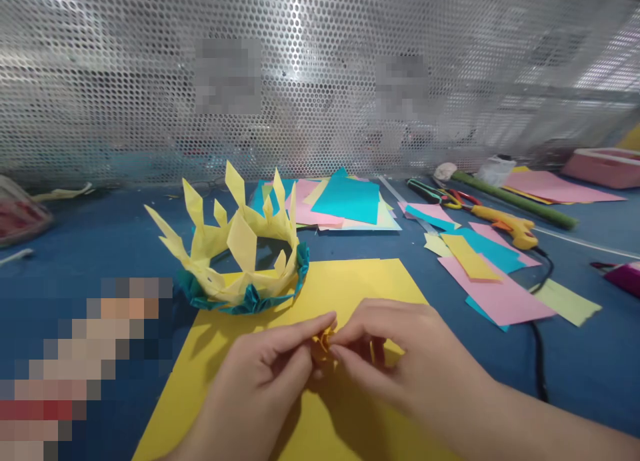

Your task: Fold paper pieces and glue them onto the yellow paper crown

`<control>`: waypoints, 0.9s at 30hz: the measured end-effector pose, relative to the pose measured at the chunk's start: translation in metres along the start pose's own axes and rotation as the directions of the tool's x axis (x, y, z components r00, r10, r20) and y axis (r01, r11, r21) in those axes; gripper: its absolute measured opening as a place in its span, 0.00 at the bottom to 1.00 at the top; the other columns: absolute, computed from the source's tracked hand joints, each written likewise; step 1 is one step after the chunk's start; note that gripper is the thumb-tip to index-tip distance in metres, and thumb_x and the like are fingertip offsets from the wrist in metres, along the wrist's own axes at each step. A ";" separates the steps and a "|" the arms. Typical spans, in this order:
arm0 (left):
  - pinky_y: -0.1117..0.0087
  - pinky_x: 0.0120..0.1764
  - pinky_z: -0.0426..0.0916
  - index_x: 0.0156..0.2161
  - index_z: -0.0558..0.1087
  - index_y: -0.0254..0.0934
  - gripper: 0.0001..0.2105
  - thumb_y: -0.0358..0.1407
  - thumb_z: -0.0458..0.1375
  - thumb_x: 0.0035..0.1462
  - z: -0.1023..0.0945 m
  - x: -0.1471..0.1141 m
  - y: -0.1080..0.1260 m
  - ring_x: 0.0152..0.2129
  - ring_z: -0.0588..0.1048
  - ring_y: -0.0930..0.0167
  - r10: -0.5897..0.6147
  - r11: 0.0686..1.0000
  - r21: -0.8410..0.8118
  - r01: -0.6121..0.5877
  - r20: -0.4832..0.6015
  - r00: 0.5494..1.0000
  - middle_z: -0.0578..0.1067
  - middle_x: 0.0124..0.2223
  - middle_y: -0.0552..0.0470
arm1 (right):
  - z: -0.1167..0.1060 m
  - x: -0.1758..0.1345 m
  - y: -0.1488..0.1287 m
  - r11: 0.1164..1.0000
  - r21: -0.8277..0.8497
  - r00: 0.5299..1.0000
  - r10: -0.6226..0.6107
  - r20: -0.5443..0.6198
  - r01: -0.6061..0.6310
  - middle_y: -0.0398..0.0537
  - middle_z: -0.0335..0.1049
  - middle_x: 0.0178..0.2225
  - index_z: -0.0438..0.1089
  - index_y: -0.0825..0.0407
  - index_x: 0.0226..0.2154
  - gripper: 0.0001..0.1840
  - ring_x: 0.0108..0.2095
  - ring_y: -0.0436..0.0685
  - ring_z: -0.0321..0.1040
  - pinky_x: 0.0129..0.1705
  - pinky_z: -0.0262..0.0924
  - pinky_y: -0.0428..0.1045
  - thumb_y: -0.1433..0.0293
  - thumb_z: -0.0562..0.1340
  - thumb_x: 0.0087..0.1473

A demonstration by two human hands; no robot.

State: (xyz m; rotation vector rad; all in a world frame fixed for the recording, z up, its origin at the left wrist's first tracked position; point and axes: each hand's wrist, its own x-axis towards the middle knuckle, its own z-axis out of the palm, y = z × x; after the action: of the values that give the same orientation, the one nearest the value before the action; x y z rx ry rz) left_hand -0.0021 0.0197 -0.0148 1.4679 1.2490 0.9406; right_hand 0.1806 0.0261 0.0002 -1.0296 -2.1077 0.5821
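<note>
A small folded piece of yellow-orange paper [324, 339] is pinched between both hands, its lower part hidden by my fingers. My left hand [273, 364] closes round it from the left, forefinger stretched along its top. From the other side, the thumb and forefinger of my right hand [395, 347] grip its edge. Under both hands lies a large yellow sheet [370, 277]. Beyond my left hand stands a pale yellow paper crown [243, 241] with pointed diamond tips and teal folded pieces around its base, partly resting on the sheet.
Coloured paper sheets [347, 197] are piled at the back. On the right, paper scraps [493, 284] lie near a yellow glue gun [507, 222] with a black cord, scissors [457, 197] and a long green stick [515, 199]. A pink basket [603, 167] is far right. A pixelated area covers the left.
</note>
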 end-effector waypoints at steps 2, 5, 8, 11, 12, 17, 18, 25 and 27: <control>0.69 0.34 0.78 0.44 0.84 0.43 0.18 0.38 0.54 0.54 0.000 -0.002 -0.002 0.32 0.83 0.62 0.008 0.999 0.035 -0.009 0.015 1.000 0.85 0.32 0.52 | 0.003 0.000 0.004 0.980 -0.118 0.987 -0.160 -0.016 0.157 0.45 0.72 0.24 0.76 0.57 0.26 0.11 0.22 0.48 0.66 0.24 0.60 0.42 0.78 0.61 0.57; 0.68 0.40 0.77 0.45 0.84 0.46 0.16 0.36 0.55 0.56 0.001 -0.003 -0.003 0.35 0.82 0.63 0.083 0.995 0.050 -0.085 0.049 0.995 0.85 0.37 0.53 | 0.007 -0.001 0.007 0.884 -0.317 0.932 -0.363 -0.007 0.342 0.47 0.71 0.23 0.74 0.58 0.25 0.18 0.22 0.50 0.64 0.23 0.58 0.45 0.76 0.56 0.64; 0.65 0.42 0.77 0.46 0.83 0.46 0.15 0.37 0.59 0.55 0.002 -0.001 0.000 0.37 0.81 0.60 0.103 0.994 0.030 -0.103 -0.022 0.994 0.85 0.37 0.52 | 0.007 -0.002 0.008 0.882 -0.301 0.925 -0.379 0.002 0.362 0.49 0.74 0.26 0.75 0.59 0.29 0.17 0.25 0.52 0.68 0.26 0.63 0.45 0.75 0.55 0.66; 0.64 0.39 0.78 0.48 0.82 0.45 0.17 0.41 0.61 0.54 0.005 0.001 0.006 0.38 0.81 0.58 0.068 0.997 -0.026 -0.070 -0.070 0.995 0.85 0.35 0.50 | 0.004 -0.002 0.005 0.967 -0.087 0.967 -0.246 -0.058 0.241 0.49 0.78 0.31 0.75 0.57 0.33 0.09 0.29 0.49 0.73 0.32 0.67 0.41 0.76 0.60 0.62; 0.65 0.39 0.77 0.49 0.81 0.45 0.17 0.42 0.61 0.54 0.005 0.002 0.008 0.38 0.81 0.58 0.057 0.997 -0.044 -0.060 -0.068 0.996 0.85 0.34 0.49 | 0.003 -0.002 0.003 0.983 -0.011 0.979 -0.186 -0.083 0.186 0.48 0.79 0.31 0.76 0.56 0.32 0.08 0.29 0.48 0.73 0.32 0.67 0.40 0.77 0.61 0.61; 0.65 0.38 0.76 0.47 0.81 0.43 0.17 0.45 0.64 0.53 0.006 -0.003 0.010 0.37 0.80 0.58 0.008 0.990 -0.140 -0.014 -0.041 0.999 0.83 0.34 0.48 | 0.000 0.003 -0.012 0.906 0.366 0.973 0.230 -0.009 -0.211 0.42 0.78 0.24 0.76 0.52 0.27 0.06 0.22 0.46 0.72 0.25 0.66 0.37 0.73 0.64 0.55; 0.66 0.38 0.76 0.47 0.81 0.43 0.17 0.46 0.65 0.54 0.005 -0.004 0.009 0.37 0.79 0.59 0.000 0.987 -0.158 -0.005 -0.031 1.000 0.83 0.35 0.48 | 0.000 0.003 -0.014 0.863 0.423 0.956 0.294 0.023 -0.275 0.42 0.77 0.23 0.76 0.52 0.27 0.06 0.21 0.46 0.72 0.24 0.66 0.37 0.72 0.64 0.54; 0.75 0.34 0.69 0.46 0.78 0.44 0.12 0.47 0.61 0.61 -0.001 -0.009 -0.002 0.31 0.75 0.70 -0.019 0.969 -0.245 0.042 0.095 0.995 0.79 0.35 0.54 | 0.001 0.001 -0.008 0.978 0.205 0.991 0.057 -0.121 -0.031 0.43 0.76 0.23 0.76 0.52 0.26 0.07 0.22 0.47 0.70 0.25 0.64 0.39 0.74 0.65 0.55; 0.76 0.30 0.65 0.45 0.77 0.43 0.14 0.48 0.60 0.61 -0.001 -0.008 -0.004 0.25 0.70 0.73 -0.060 0.954 -0.286 0.094 0.126 0.990 0.76 0.30 0.56 | 0.001 0.001 -0.003 0.989 0.077 0.981 -0.115 -0.157 0.128 0.42 0.74 0.23 0.76 0.52 0.28 0.07 0.22 0.46 0.68 0.25 0.63 0.39 0.75 0.65 0.57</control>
State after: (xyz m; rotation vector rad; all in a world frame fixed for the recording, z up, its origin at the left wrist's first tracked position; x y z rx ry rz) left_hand -0.0052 0.0123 -0.0185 1.2148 1.0264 0.9297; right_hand 0.1777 0.0253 0.0015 -0.8628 -1.9778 0.5132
